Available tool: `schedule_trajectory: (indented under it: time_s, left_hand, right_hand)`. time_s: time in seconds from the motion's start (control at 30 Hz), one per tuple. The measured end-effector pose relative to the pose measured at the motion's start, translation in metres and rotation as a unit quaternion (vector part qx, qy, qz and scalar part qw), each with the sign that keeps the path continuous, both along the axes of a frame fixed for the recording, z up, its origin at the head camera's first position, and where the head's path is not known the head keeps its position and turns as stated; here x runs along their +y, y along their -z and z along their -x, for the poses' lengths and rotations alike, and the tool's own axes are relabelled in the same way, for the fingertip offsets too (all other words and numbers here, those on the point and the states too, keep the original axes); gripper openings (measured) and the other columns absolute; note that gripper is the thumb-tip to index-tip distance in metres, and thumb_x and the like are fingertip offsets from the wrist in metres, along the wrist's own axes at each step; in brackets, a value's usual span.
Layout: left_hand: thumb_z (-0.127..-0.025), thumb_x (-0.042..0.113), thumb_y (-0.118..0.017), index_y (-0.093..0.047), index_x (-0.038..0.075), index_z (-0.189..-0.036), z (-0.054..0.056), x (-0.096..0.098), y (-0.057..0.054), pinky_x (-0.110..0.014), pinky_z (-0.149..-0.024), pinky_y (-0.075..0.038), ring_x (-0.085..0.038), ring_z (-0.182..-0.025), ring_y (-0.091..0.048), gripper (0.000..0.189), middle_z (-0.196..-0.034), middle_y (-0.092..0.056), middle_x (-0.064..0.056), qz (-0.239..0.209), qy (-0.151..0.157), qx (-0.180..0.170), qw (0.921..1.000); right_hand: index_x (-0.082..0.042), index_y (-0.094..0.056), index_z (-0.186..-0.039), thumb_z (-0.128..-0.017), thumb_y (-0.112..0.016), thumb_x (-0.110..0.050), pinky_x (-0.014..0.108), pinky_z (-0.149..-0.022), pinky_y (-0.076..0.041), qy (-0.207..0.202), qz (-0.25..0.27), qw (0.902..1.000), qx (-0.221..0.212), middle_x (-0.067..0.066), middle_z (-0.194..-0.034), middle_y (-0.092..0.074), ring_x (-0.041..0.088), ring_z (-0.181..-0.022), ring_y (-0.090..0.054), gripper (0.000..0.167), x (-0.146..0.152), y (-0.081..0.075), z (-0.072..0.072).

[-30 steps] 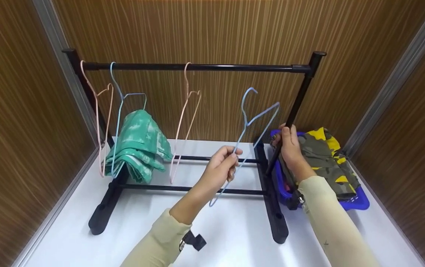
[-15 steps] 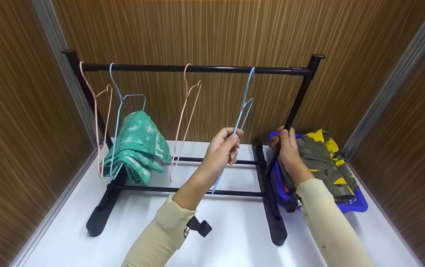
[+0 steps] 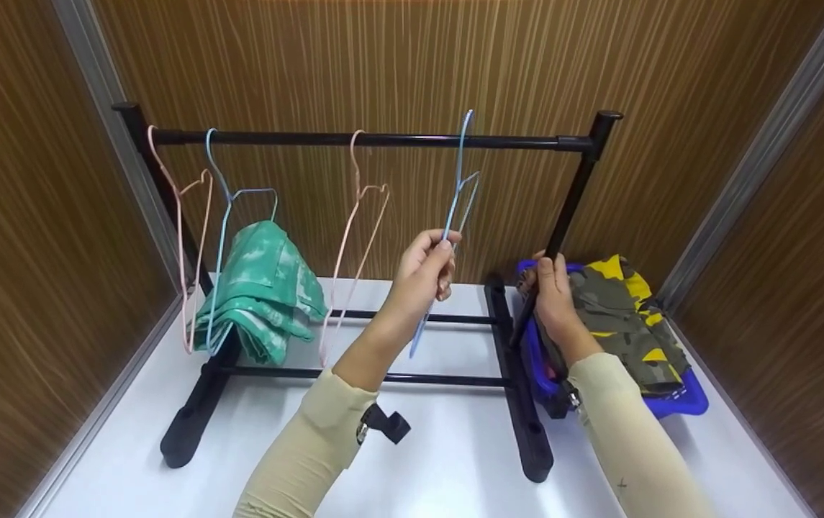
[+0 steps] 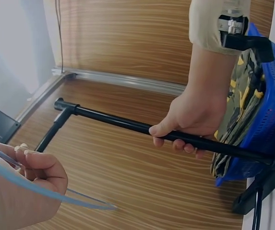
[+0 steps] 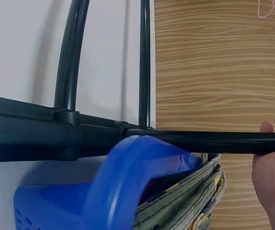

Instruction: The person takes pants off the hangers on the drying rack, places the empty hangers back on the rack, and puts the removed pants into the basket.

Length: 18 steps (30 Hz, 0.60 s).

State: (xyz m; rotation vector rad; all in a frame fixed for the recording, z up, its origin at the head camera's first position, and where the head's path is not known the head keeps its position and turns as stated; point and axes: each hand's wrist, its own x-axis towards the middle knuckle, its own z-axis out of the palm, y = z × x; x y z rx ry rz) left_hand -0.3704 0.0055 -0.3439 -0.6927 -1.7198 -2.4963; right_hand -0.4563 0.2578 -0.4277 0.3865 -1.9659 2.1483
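Light blue wire hanger [image 3: 453, 208]: since half a second ago it has been rising and shifting left, and the top of its hook is now showing above the black tubular crossbar [image 3: 412, 140]; whether the hook is passing over the bar or standing in front of it, one cannot tell.
Left hand [image 3: 422, 277]: thumb and curled fingers are pinching one side of that hanger, which is appearing almost edge-on to the head view.
Right hand [image 3: 555, 298]: fingers are wrapping around the slanting black upright post [image 3: 574, 201] at the rack's right end, just beside the basket.
Crossbar, from left to right: a pale pink wire hanger [image 3: 180, 252], a second light blue wire hanger [image 3: 222, 237] and another pale pink wire hanger [image 3: 342, 248] are hanging by their hooks.
Green cloth: a folded green-and-white patterned cloth [image 3: 260, 277] is draping from the second light blue hanger.
Basket: a blue perforated plastic basket [image 3: 692, 401] is standing right of the post, holding camouflage cloth with yellow patches [image 3: 620, 338].
Desk: the white desk [image 3: 469, 446] is carrying rack and basket.
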Motion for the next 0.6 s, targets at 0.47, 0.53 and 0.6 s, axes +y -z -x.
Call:
schedule_trajectory:
  time_s: [0.47, 0.53, 0.6]
  left_hand:
    - [-0.107, 0.013, -0.039, -0.051, 0.002, -0.124, 0.014, -0.002, 0.008, -0.017, -0.049, -0.032, -0.006, -0.056, -0.036, 0.023, -0.080, -0.043, 0.000, 0.016, -0.014, -0.028, 0.9994]
    - [-0.107, 0.013, -0.039, -0.051, 0.002, -0.125, 0.014, -0.002, 0.011, -0.017, -0.049, -0.032, -0.006, -0.056, -0.036, 0.024, -0.080, -0.043, 0.000, 0.017, -0.015, -0.031, 0.9993]
    - [-0.107, 0.013, -0.039, -0.051, 0.002, -0.125, 0.015, -0.002, 0.013, -0.017, -0.049, -0.033, -0.006, -0.056, -0.036, 0.024, -0.080, -0.043, 0.000, 0.020, -0.015, -0.034, 0.9991]
  right_hand:
    - [-0.004, -0.033, -0.122, -0.110, -0.026, -0.027, 0.034, -0.075, -0.040, -0.003, 0.003, 0.9996, 0.028, 0.010, -0.090, -0.035, 0.029, -0.084, -0.038, 0.027, -0.002, 0.003, -0.001]
    - [-0.005, -0.033, -0.121, -0.110, -0.026, -0.026, 0.033, -0.074, -0.040, -0.004, 0.002, 0.9994, 0.033, 0.011, -0.090, -0.035, 0.031, -0.084, -0.037, 0.025, -0.002, 0.003, -0.002]
    - [-0.007, -0.035, -0.120, -0.110, -0.027, -0.026, 0.033, -0.073, -0.039, -0.003, 0.003, 0.9992, 0.039, 0.012, -0.090, -0.035, 0.032, -0.083, -0.037, 0.023, -0.002, 0.002, -0.002]
